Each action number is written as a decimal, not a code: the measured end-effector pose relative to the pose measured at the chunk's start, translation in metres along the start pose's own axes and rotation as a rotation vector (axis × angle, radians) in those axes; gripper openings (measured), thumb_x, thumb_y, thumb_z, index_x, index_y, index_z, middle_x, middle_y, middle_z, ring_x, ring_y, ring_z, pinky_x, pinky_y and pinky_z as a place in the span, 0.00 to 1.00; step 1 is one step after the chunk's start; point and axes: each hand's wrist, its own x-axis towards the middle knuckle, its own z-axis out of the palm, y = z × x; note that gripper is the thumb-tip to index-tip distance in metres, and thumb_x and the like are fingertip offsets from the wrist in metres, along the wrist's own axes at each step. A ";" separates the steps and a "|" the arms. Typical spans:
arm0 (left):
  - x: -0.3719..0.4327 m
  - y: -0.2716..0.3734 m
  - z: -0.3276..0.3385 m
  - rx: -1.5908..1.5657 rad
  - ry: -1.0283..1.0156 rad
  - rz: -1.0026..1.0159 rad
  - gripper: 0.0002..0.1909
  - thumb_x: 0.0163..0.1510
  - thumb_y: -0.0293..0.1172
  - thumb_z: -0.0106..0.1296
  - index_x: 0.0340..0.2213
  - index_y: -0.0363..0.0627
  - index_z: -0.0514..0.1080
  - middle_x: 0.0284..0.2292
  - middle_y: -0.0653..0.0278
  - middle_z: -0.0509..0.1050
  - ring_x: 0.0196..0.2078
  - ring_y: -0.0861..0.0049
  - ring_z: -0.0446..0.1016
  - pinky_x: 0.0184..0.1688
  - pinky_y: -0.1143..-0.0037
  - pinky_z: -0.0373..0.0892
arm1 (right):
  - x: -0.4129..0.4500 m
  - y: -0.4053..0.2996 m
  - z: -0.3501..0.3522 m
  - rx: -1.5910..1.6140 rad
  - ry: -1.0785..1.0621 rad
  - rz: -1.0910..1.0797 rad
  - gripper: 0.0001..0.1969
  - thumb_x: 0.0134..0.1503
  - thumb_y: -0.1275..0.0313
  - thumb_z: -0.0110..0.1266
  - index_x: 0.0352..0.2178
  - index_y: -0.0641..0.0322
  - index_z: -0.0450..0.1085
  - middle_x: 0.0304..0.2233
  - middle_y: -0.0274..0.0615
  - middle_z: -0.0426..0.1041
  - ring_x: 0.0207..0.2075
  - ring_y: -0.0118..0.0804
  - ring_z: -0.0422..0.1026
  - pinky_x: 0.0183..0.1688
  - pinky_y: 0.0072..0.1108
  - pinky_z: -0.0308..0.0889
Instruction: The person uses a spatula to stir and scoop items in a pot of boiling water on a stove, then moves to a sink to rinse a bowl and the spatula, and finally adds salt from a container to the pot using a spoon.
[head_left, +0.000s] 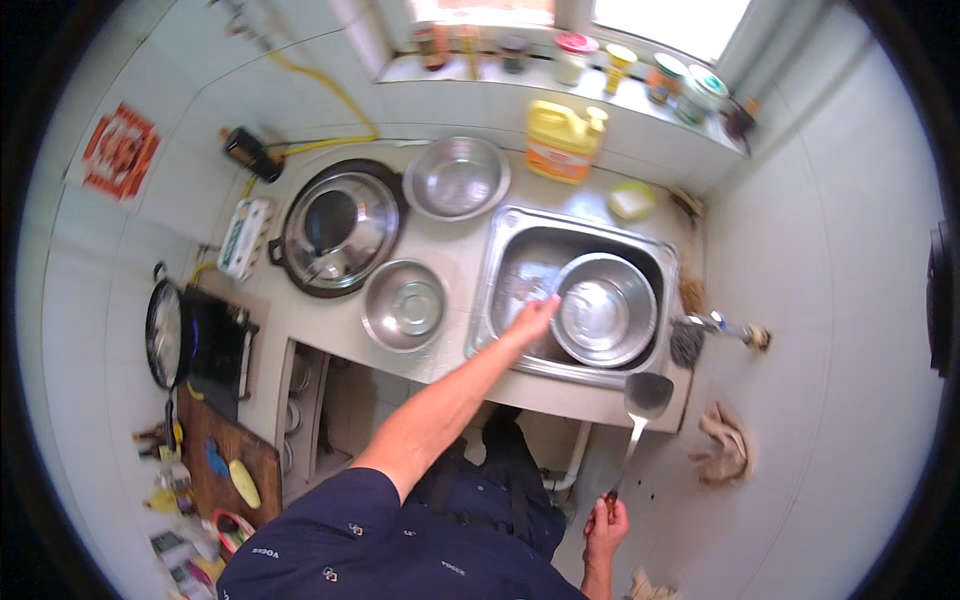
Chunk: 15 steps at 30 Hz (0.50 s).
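My left hand (534, 319) reaches over the sink (517, 259), fingers at the left rim of a round stainless-steel basin (600, 311), seemingly pinching it. That basin sits in the right part of the sink bowl. Low in the picture, my right hand (606, 523) is closed around the brown handle of a wok spatula (637, 424). Its steel shaft points up to a broad dark blade near the counter's front edge. Two more steel basins stand left of the sink, one at the back (457, 178) and one in front (406, 305).
A lidded wok (341, 229) occupies the counter's left. Beyond it, a frying pan (166, 334) rests on a gas stove (216, 345). A cutting board (225, 450) holds a pale, long vegetable (244, 484). Behind the sink stands a yellow detergent jug (562, 142); a faucet (724, 326) juts from the right wall.
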 end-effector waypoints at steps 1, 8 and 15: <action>-0.005 -0.013 -0.005 0.039 0.089 0.101 0.34 0.61 0.60 0.47 0.44 0.33 0.75 0.37 0.56 0.79 0.41 0.69 0.77 0.47 0.68 0.71 | 0.003 -0.002 0.004 -0.011 -0.031 -0.012 0.08 0.61 0.73 0.55 0.41 0.64 0.69 0.20 0.29 0.67 0.15 0.18 0.61 0.15 0.14 0.55; -0.157 -0.039 -0.086 -0.238 -0.242 -0.006 0.25 0.65 0.52 0.46 0.50 0.44 0.71 0.40 0.65 0.77 0.42 0.82 0.73 0.43 0.78 0.72 | 0.009 -0.021 0.029 -0.249 -0.124 -0.107 0.06 0.61 0.69 0.58 0.36 0.57 0.70 0.18 0.27 0.63 0.13 0.20 0.57 0.13 0.15 0.52; -0.327 -0.181 -0.235 -0.478 0.237 -0.150 0.24 0.66 0.50 0.46 0.53 0.44 0.69 0.49 0.61 0.75 0.45 0.76 0.75 0.47 0.75 0.73 | -0.054 -0.078 0.154 -0.369 -0.426 -0.137 0.05 0.62 0.68 0.56 0.35 0.57 0.70 0.19 0.26 0.63 0.15 0.19 0.58 0.16 0.15 0.52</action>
